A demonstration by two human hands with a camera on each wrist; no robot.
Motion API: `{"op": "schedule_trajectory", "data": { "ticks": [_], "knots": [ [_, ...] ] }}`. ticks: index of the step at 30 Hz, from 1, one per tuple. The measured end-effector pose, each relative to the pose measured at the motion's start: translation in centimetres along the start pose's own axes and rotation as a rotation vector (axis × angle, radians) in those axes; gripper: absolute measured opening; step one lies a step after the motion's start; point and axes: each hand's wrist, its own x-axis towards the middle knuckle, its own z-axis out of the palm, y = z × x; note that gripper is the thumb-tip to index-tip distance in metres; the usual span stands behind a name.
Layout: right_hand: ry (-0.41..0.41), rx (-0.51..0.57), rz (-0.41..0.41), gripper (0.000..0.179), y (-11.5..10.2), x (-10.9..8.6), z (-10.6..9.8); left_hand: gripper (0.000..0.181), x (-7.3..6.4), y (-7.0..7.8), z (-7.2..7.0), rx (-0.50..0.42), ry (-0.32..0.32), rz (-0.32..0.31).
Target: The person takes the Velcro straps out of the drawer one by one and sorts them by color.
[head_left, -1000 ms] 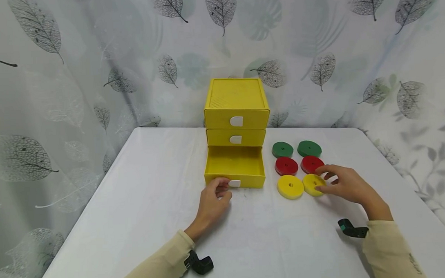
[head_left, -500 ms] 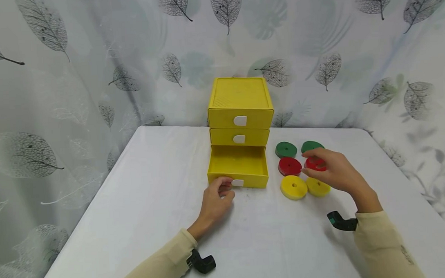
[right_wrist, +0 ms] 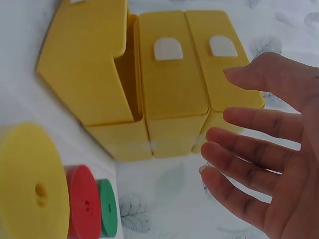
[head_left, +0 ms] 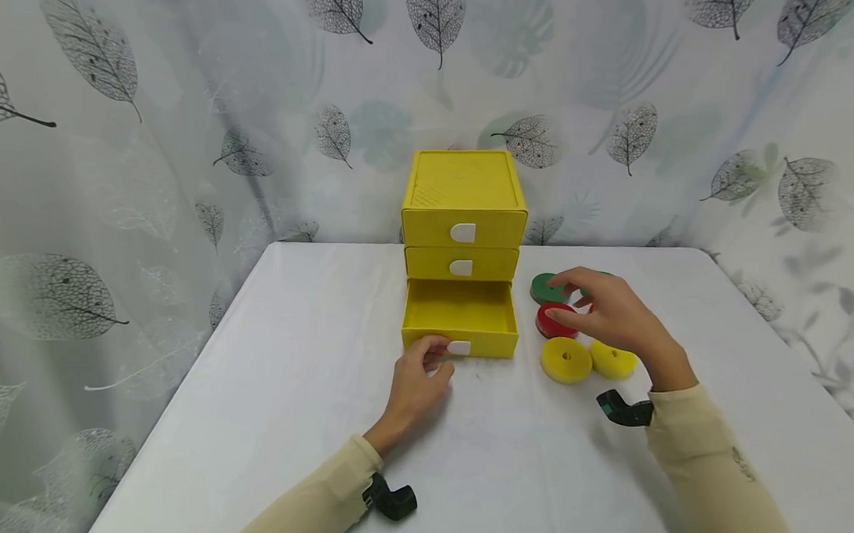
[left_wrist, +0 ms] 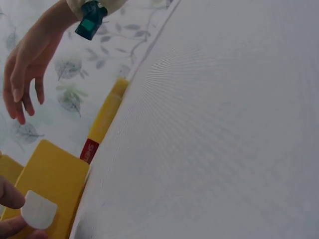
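Observation:
At the small yellow drawer unit (head_left: 462, 179), the bottom drawer (head_left: 460, 308) is pulled out, and no object shows inside. My left hand (head_left: 420, 383) grips the white tab (left_wrist: 39, 210) on its front with curled fingertips. My right hand (head_left: 608, 311) hovers over the discs, fingers loosely spread and holding nothing. Beneath and around it lie a left green disc (head_left: 548, 289), a left red disc (head_left: 554, 322), a left yellow disc (head_left: 566, 361) and a right yellow disc (head_left: 614, 361). The right green and red discs are mostly hidden behind that hand.
Two closed drawers with white tabs, the middle one (head_left: 434, 263) and the top one (head_left: 429, 229), sit above the pulled-out drawer. A white cloth covers the table (head_left: 316, 325). Leaf-patterned curtain (head_left: 265, 92) hangs behind and at the sides. Each wrist carries a black camera mount (head_left: 393, 499).
My right hand has moved left and away from the right yellow disc, over the red and green ones, with nothing in it. The left hand stays at the drawer. The head view has shifted slightly.

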Motion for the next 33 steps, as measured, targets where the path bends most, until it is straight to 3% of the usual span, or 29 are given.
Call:
{"op": "schedule_trajectory", "data": {
  "ticks": [12,27,33],
  "knots": [
    [-0.022,0.052,0.029,0.04,-1.5,1.8,1.5,0.032,1.9,-0.3,0.3,0.046,0.001,-0.034],
    [0.021,0.128,-0.051,0.042,-4.2,3.8,2.8,0.034,5.2,-0.9,0.9,0.083,0.027,-0.068],
    [0.045,0.123,-0.065,0.042,-4.8,3.9,2.6,0.035,6.2,-1.2,1.2,0.108,0.048,-0.052]
  ]
}}
